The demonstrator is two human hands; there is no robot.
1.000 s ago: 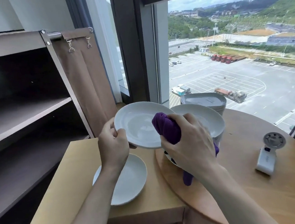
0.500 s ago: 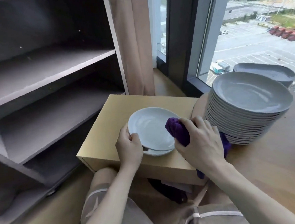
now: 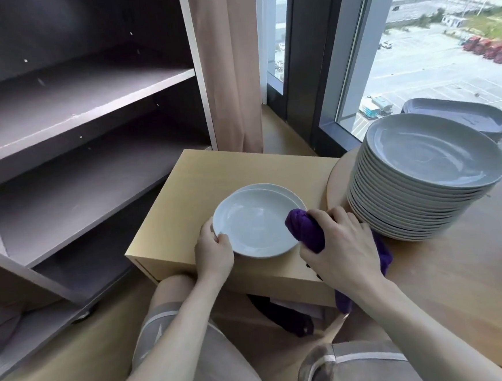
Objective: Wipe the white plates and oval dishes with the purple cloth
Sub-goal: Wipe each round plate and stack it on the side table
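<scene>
**Plate going onto the wooden box, cloth bunched in the other hand**

Plate (image 3: pixel 257 223) is sitting over a second white plate (image 3: pixel 276 186) on top of the light wooden box (image 3: pixel 212 175), the lower one's far rim peeking out behind it. The left hand (image 3: pixel 214 253) is gripping the upper plate's near-left rim, thumb lying over the edge and the remaining fingers curling beneath it. The right hand (image 3: pixel 342 244) is closing tight around the purple cloth (image 3: pixel 305 228), which is bulging out past the fingers and touching the plate's right rim; a loose tail of the cloth is hanging down below the wrist, over the box's front right corner.

Just to the right of the box, a tall stack of white plates (image 3: pixel 429 176) is standing on the round wooden table (image 3: pixel 467 278), the table's edge overlapping the box's right side. Behind that stack, further from the box and beside the window (image 3: pixel 431 50), a stack of oval dishes (image 3: pixel 460 118) is resting. To the left of the box a grey shelving unit (image 3: pixel 82 119) is standing open, and a beige curtain (image 3: pixel 228 66) is hanging behind the box's far corner. The person's knees are showing below the box's front face.
</scene>
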